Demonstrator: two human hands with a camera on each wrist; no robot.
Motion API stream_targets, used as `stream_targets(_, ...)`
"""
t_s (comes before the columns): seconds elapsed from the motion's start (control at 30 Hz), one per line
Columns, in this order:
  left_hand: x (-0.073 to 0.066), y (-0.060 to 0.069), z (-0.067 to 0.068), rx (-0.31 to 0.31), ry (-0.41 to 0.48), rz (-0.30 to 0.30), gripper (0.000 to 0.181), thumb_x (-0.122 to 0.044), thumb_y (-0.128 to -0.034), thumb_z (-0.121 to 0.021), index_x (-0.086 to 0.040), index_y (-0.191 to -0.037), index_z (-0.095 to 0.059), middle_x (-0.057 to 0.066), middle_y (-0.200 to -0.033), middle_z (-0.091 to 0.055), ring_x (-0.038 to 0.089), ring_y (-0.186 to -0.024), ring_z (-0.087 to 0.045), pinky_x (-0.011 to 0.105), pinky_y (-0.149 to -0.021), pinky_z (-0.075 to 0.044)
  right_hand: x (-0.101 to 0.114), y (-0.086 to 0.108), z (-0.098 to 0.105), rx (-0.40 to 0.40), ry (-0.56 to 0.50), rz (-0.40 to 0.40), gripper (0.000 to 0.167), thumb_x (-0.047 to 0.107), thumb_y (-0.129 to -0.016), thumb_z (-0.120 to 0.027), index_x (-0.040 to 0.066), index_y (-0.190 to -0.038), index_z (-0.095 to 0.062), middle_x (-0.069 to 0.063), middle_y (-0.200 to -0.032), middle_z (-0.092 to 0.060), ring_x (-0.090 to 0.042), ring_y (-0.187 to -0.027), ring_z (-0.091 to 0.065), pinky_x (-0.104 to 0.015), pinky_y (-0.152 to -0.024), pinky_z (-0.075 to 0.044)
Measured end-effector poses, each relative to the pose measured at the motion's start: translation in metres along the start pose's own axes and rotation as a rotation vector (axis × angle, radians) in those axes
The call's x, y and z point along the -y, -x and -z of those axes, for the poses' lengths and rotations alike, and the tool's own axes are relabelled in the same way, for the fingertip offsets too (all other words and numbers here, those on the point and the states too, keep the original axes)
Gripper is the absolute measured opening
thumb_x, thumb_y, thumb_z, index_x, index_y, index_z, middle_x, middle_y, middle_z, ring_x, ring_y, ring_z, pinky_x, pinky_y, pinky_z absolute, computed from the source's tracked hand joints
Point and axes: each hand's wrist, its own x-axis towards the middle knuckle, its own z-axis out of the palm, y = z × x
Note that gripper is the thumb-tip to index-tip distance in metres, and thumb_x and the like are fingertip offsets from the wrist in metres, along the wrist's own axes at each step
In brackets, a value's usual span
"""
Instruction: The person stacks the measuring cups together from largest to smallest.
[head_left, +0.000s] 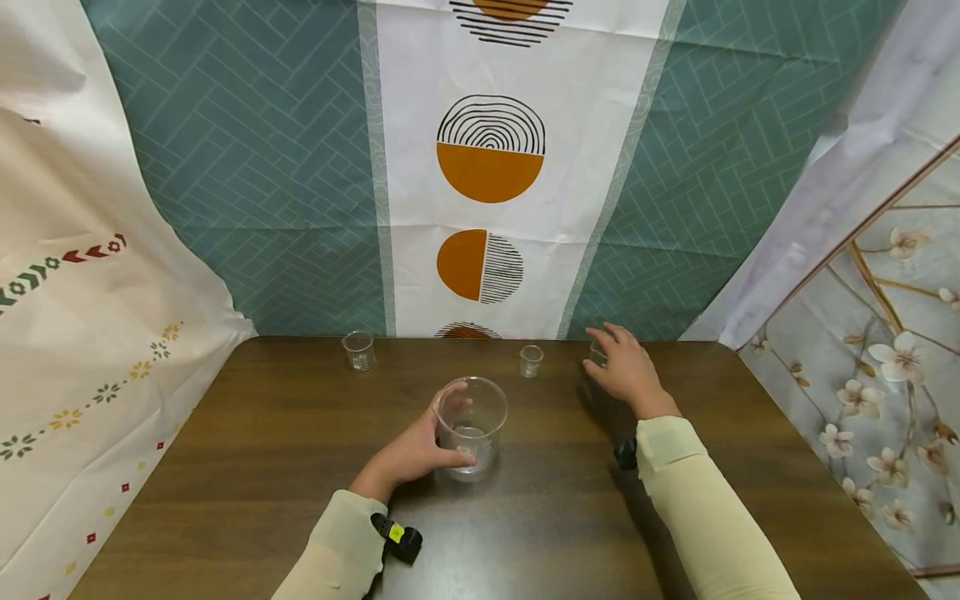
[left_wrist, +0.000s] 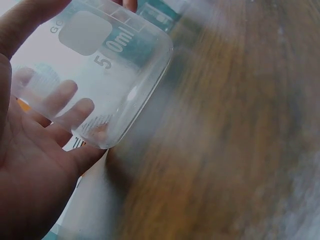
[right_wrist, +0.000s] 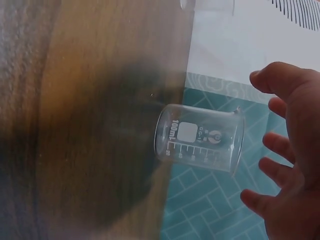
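A large clear glass beaker (head_left: 486, 417) is in my left hand (head_left: 408, 452), thumb on the near side and fingers round the far side. In the left wrist view white ml markings show on this beaker (left_wrist: 135, 70); whether its base touches the table I cannot tell. At the back right, my right hand (head_left: 627, 368) hovers by a smaller beaker (head_left: 597, 355), which it partly hides from the head view. From the right wrist, that 100 ml beaker (right_wrist: 200, 140) stands upright on the table, apart from the spread fingers (right_wrist: 277, 172).
Two more small beakers stand near the back edge of the brown wooden table (head_left: 300, 467): one at the left (head_left: 360, 352), and a smaller beaker (head_left: 531, 362) right of centre. A patterned curtain (head_left: 300, 167) hangs directly behind the table, with printed cloths at both sides.
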Motion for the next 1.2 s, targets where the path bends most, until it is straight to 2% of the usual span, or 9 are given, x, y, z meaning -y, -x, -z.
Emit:
stream_targets(0.17, 0.001, 0.0, 0.0, 0.0, -0.001, 0.011, 0.103, -0.014, -0.0747, -0.084, -0.027, -0.151, -0.016, 0.015, -0.152, -0.035, 0.027, -0.142, -0.035, 0.054, -0.113, -0.026, -0.005, -0.002, -0.001, -0.003, -0.003, 0.015, 0.057, 0.028, -0.095, -0.058, 0.012, -0.146, -0.04, -0.022, -0.155, -0.027, -0.046, -0.142, -0.024, -0.065, -0.108, -0.028)
stream_targets(0.33, -0.001, 0.002, 0.0, 0.011, 0.009, 0.008, 0.101, -0.014, -0.0755, -0.083, -0.028, -0.151, -0.016, 0.017, -0.153, -0.033, 0.029, -0.143, -0.033, 0.056, -0.114, -0.024, -0.005, -0.003, -0.002, 0.014, -0.014, 0.022, 0.053, 0.024, -0.096, -0.056, 0.011, -0.146, -0.041, -0.023, -0.155, -0.028, -0.046, -0.141, -0.024, -0.065, -0.109, -0.027)
stream_targets(0.57, 0.001, 0.003, 0.001, 0.02, -0.002, 0.011, 0.103, -0.016, -0.0766, -0.083, -0.022, -0.152, -0.014, 0.016, -0.153, -0.033, 0.029, -0.144, -0.032, 0.058, -0.114, -0.023, -0.007, -0.004, -0.002, 0.032, 0.003, 0.039, 0.052, 0.023, -0.097, -0.055, 0.01, -0.146, -0.041, -0.023, -0.154, -0.029, -0.046, -0.14, -0.027, -0.067, -0.106, -0.029)
stream_targets(0.77, -0.001, 0.001, 0.001, 0.004, -0.001, 0.013, 0.1, -0.015, -0.0755, -0.084, -0.031, -0.149, -0.018, 0.013, -0.154, -0.035, 0.026, -0.144, -0.032, 0.056, -0.115, -0.022, -0.01, -0.009, 0.001, 0.03, 0.008, 0.054, 0.051, 0.02, -0.096, -0.055, 0.009, -0.145, -0.043, -0.024, -0.153, -0.03, -0.046, -0.14, -0.028, -0.068, -0.104, -0.029)
stream_targets(0.97, 0.0, 0.002, 0.001, 0.004, -0.023, 0.012, 0.1, -0.017, -0.0754, -0.084, -0.031, -0.149, -0.018, 0.011, -0.153, -0.037, 0.025, -0.143, -0.034, 0.055, -0.115, -0.024, -0.014, -0.014, -0.001, 0.043, 0.003, 0.072, 0.048, 0.018, -0.096, -0.051, 0.007, -0.142, -0.044, -0.025, -0.152, -0.031, -0.045, -0.139, -0.029, -0.067, -0.106, -0.029)
stream_targets(1.2, -0.002, 0.002, 0.001, 0.008, -0.022, 0.02, 0.099, -0.018, -0.0756, -0.084, -0.032, -0.149, -0.018, 0.016, -0.154, -0.034, 0.026, -0.144, -0.032, 0.057, -0.115, -0.023, -0.015, -0.017, -0.002, 0.055, 0.002, 0.101, 0.043, 0.016, -0.096, -0.05, 0.005, -0.137, -0.048, -0.026, -0.151, -0.033, -0.047, -0.137, -0.032, -0.065, -0.105, -0.03)
